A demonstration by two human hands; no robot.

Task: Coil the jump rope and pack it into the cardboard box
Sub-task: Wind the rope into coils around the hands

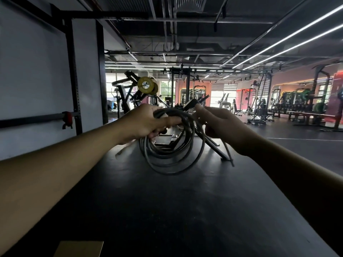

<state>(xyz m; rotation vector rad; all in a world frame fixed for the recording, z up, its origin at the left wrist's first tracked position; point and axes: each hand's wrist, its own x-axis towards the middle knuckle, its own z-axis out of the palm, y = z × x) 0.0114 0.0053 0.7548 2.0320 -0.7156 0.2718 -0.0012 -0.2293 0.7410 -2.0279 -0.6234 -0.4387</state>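
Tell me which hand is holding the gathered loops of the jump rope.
The left hand: its fingers close over the top of the coiled jump rope. The right hand pinches only a single strand trailing off the coil.

The jump rope (167, 145) hangs in loops at the centre, above the far part of the worktop (167, 210), its lowest turns close over the surface. The left hand (146, 123) closes on the coil's top at 11 o'clock; the right hand (222, 125) pinches a strand at 1 o'clock, a loose end trailing down toward 4 o'clock. The cardboard box (79, 248) sits on the worktop's near edge at 7 o'clock. A rack (74, 80) stands left, at 9 o'clock.
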